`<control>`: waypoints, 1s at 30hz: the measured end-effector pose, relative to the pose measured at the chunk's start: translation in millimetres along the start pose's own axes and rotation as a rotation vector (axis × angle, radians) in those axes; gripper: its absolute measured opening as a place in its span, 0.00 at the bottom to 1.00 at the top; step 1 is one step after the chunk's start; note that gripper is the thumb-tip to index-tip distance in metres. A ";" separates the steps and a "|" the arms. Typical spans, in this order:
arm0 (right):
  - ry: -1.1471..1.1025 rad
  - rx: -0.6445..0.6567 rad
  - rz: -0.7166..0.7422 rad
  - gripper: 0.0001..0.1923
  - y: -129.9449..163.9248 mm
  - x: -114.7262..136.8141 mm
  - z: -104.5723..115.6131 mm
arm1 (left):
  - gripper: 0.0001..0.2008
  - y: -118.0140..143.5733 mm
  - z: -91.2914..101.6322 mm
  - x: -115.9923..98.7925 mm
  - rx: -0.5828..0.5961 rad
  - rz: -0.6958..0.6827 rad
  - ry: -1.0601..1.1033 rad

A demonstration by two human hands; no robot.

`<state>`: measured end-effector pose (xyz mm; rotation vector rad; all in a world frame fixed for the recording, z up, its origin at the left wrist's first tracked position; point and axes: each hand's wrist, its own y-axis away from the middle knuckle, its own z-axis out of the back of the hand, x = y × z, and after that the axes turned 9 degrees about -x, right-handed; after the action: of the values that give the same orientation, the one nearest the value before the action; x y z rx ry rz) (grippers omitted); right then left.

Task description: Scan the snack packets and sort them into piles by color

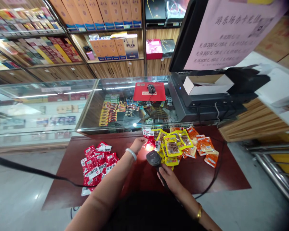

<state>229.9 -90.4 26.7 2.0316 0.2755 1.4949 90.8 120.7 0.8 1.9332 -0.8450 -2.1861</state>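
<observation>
My left hand [138, 143], with a pale bangle on the wrist, grips a red snack packet [149, 143] at the near left edge of a mixed pile. My right hand [168, 178] holds a black barcode scanner [154, 158] by its handle, its head aimed at that red packet, which glows under the scanner's light. The pile of yellow packets [171, 147] and orange packets [205, 147] lies just right of the scanner. A separate heap of red packets [97, 165] lies on the left of the dark red table [207, 176].
A glass display counter [125, 106] stands behind the table, with a red mouse pad and a mouse [151, 88] on it. A till with a monitor [207, 35] and a pink notice is at the right. Scanner cable [216, 166] trails over the table. Shelves of boxed goods line the back wall.
</observation>
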 end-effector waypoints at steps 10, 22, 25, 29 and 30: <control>-0.010 0.047 0.014 0.25 0.7 12.8 -4.7 | 0.16 3.4 -3.4 1.6 -0.052 -0.003 -0.011; -0.004 -0.002 -0.040 0.26 -0.7 1.8 -3.7 | 0.23 -11.3 2.7 4.2 -0.083 0.020 0.051; 0.024 -0.019 -0.047 0.28 0.0 4.8 -4.7 | 0.21 -10.3 30.1 5.1 -0.167 -0.064 -0.113; 0.030 0.006 -0.036 0.26 -1.4 4.3 -5.9 | 0.17 22.7 88.1 14.2 -0.423 -0.039 -0.696; 0.026 0.014 -0.038 0.25 -1.8 3.8 -6.6 | 0.19 35.6 102.5 17.8 -0.509 -0.032 -0.877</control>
<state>225.5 -84.9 29.9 2.0076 0.3337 1.5012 -19.0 117.4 5.6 0.7374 -0.2394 -2.8947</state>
